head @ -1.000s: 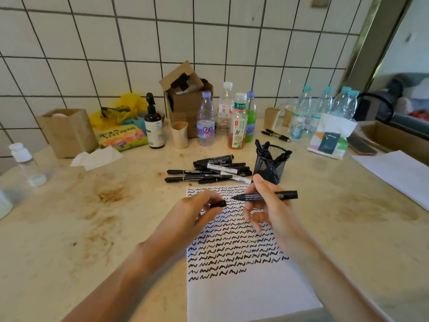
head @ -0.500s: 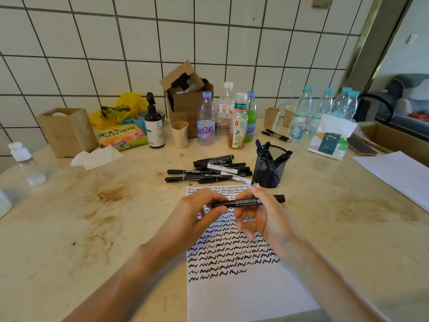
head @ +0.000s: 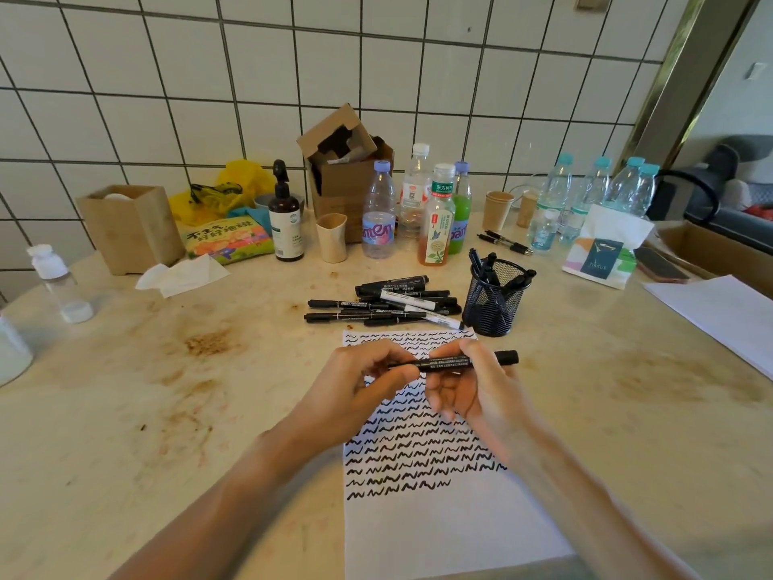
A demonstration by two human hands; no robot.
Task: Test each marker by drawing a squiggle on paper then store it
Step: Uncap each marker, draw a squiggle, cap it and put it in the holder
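Marker [head: 454,362] gripped both hands, probably capped; stained table [head: 125,412].

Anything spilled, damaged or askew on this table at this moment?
Yes. Brown rust-like stains blotch the beige tabletop left of the squiggle-covered white paper sheet, a crumpled white tissue lies loose, and the brown cardboard box at the wall stands torn open. Nothing looks freshly spilled.

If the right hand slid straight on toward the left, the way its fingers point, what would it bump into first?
The left hand, most likely. The right hand holds the marker sideways above the paper, and the left hand grips that same marker's other end, so hardly any gap separates them. Depth is hard to judge.
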